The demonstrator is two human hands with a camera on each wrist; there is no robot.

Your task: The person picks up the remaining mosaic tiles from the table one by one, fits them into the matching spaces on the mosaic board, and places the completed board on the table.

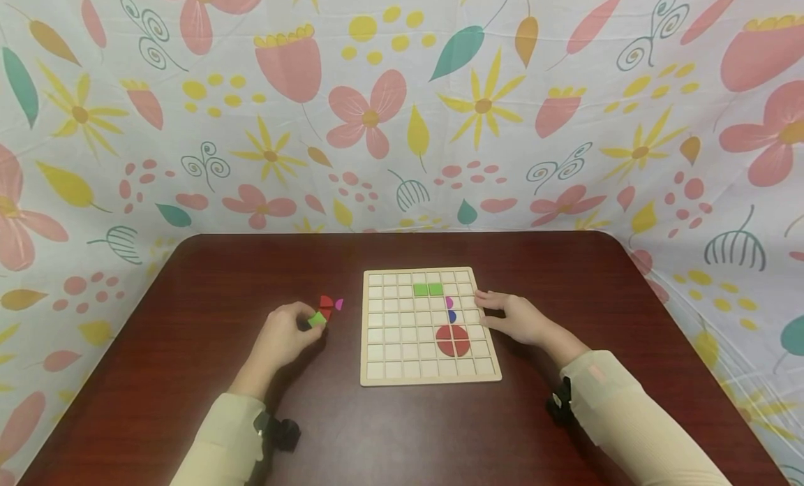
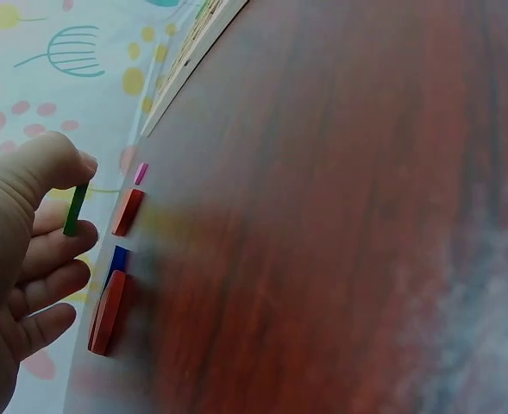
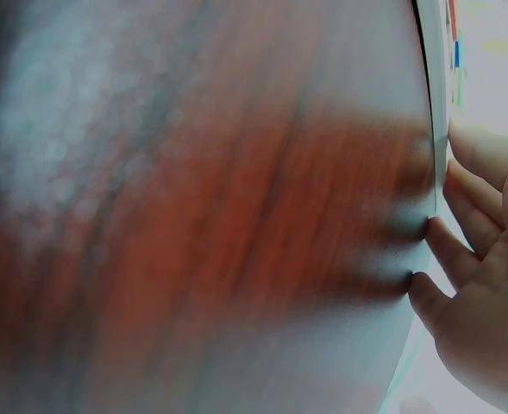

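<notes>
My left hand [image 1: 279, 337] pinches a green square tile [image 1: 317, 320] between thumb and forefinger, left of the wooden grid board [image 1: 394, 336]. The left wrist view shows this thin tile [image 2: 76, 209] edge-on, the other fingers loosely bent. Just past it lie red pieces [image 1: 326, 302] and a magenta half-round piece [image 1: 339, 304]; a blue piece [image 2: 118, 259] shows only in the left wrist view. My right hand [image 1: 518, 320] rests its extended fingers at the board's right edge. Two green squares [image 1: 428, 289], a magenta piece [image 1: 449, 302], a blue piece [image 1: 452, 317] and a red circle of quarters [image 1: 444, 348] sit on the board.
The dark reddish-brown table [image 1: 402, 437] has rounded far corners. Behind it and at its sides hangs a white cloth [image 1: 402, 179] printed with flowers and leaves. A small black device [image 1: 279, 430] is strapped at each wrist.
</notes>
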